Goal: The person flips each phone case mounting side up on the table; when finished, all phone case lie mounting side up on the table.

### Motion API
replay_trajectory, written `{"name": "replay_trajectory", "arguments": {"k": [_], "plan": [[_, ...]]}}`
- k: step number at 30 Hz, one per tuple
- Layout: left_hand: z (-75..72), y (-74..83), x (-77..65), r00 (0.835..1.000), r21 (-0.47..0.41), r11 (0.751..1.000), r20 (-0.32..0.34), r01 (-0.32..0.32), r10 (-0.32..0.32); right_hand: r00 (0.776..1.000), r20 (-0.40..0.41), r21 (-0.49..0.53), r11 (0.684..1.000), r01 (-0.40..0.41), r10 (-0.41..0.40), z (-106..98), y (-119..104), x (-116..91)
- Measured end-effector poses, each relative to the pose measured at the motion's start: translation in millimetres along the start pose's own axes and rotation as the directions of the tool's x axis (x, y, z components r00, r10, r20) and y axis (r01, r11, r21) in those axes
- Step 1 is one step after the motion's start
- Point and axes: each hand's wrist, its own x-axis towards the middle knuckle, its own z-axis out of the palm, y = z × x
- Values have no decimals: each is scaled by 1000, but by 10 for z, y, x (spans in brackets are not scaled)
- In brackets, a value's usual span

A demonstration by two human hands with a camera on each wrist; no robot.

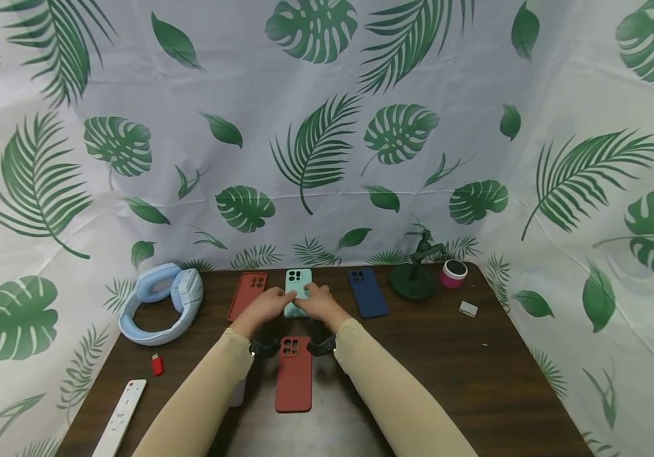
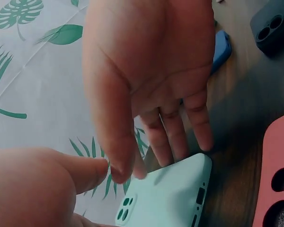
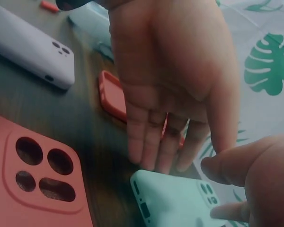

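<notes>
A mint phone case (image 1: 304, 277) with camera holes at its far end lies on the table between my hands. My left hand (image 1: 266, 306) is at its left side and my right hand (image 1: 325, 303) at its right, thumbs close together over it. In the left wrist view my right hand (image 2: 151, 61) has straight fingers along the case edge; the left wrist view also shows my left thumb. The right wrist view shows my left hand (image 3: 173, 71) with straight fingers by the opposite edge. Whether every fingertip touches the case is hard to see.
A red case (image 1: 294, 384) lies in front, another red one (image 1: 241, 298) left, a navy case (image 1: 369, 295) right. My left arm partly covers a lilac case (image 1: 238, 393). Headphones (image 1: 161, 333), a red USB stick (image 1: 157, 365) and a remote (image 1: 121, 416) are left; a green lamp base (image 1: 412, 285) stands right.
</notes>
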Motion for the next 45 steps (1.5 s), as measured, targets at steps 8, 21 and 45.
{"name": "replay_trajectory", "arguments": {"k": [8, 21, 45], "plan": [[59, 36, 35, 996, -77, 997, 82, 31, -25, 998, 33, -78, 996, 49, -47, -47, -3, -44], [-13, 66, 9, 983, -306, 948, 177, 91, -37, 998, 34, 7, 998, 57, -57, -44, -14, -34], [-41, 288, -62, 988, -410, 911, 152, 34, 32, 988, -135, 47, 995, 86, -79, -10, -39, -83]]}}
